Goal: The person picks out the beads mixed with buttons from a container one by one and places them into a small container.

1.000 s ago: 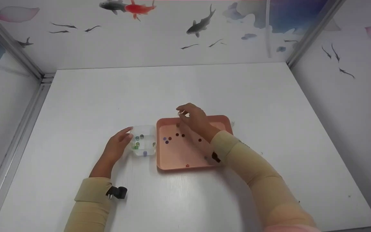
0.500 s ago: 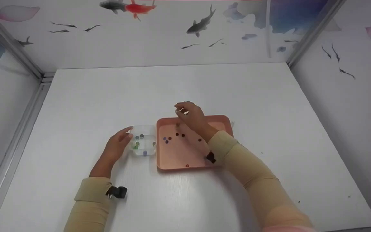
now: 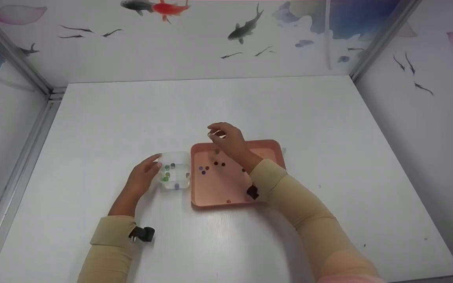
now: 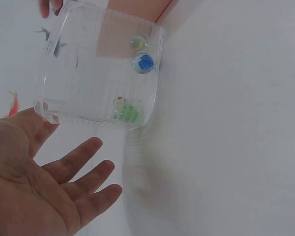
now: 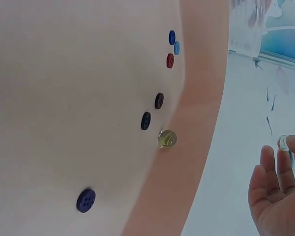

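My right hand (image 3: 229,139) is over the far rim of the pink tray (image 3: 234,184), pinching a small clear glass marble (image 5: 283,143) between thumb and fingertip; its other fingers are loosely extended. My left hand (image 3: 142,177) rests its fingertips at the left rim of a clear plastic container (image 4: 83,64), other fingers spread and relaxed. Inside the container lie several marbles, among them a blue one (image 4: 145,62) and a green one (image 4: 130,114). A yellow-green marble (image 5: 167,138) lies at the tray's far edge. Several buttons are scattered in the tray, including a dark purple one (image 5: 86,200).
The container stands against the tray's left side on a white table (image 3: 309,118). Blue and red buttons (image 5: 170,61) sit near the tray's left wall. Patterned walls (image 3: 195,47) enclose the table's back and sides. A wrist camera (image 3: 144,234) is strapped to my left sleeve.
My right hand has drifted left and slightly away from me, still pinching the marble, out beyond the tray's far rim. My left hand and the container have stayed in place.
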Demonstrator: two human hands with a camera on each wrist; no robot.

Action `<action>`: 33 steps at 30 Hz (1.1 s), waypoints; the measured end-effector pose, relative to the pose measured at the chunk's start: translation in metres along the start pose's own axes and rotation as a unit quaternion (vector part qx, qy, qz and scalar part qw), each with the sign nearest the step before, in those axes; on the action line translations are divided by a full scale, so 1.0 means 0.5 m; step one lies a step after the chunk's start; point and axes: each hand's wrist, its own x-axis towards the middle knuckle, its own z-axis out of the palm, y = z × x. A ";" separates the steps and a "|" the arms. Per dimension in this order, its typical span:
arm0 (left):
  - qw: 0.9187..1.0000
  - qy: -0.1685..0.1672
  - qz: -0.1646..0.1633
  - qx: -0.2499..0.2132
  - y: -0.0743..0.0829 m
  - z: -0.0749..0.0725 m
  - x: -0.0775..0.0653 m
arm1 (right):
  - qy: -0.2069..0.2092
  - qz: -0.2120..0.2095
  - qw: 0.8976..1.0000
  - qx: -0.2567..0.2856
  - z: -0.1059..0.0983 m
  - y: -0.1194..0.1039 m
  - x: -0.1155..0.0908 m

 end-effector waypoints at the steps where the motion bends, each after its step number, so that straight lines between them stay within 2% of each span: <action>1: 1.000 0.000 0.000 0.001 0.000 0.000 0.001 | 0.000 0.001 1.000 0.004 0.002 -0.002 0.000; 10: 1.000 -0.002 0.014 0.013 0.000 -0.001 0.002 | -0.011 0.021 0.998 0.055 0.017 -0.021 0.002; 22: 1.000 -0.007 0.010 0.004 -0.001 -0.002 0.001 | -0.023 0.003 0.997 0.067 0.040 -0.036 0.001; 33: 1.000 -0.004 0.002 0.003 0.002 -0.001 -0.001 | -0.054 0.016 0.994 0.089 0.070 -0.057 -0.002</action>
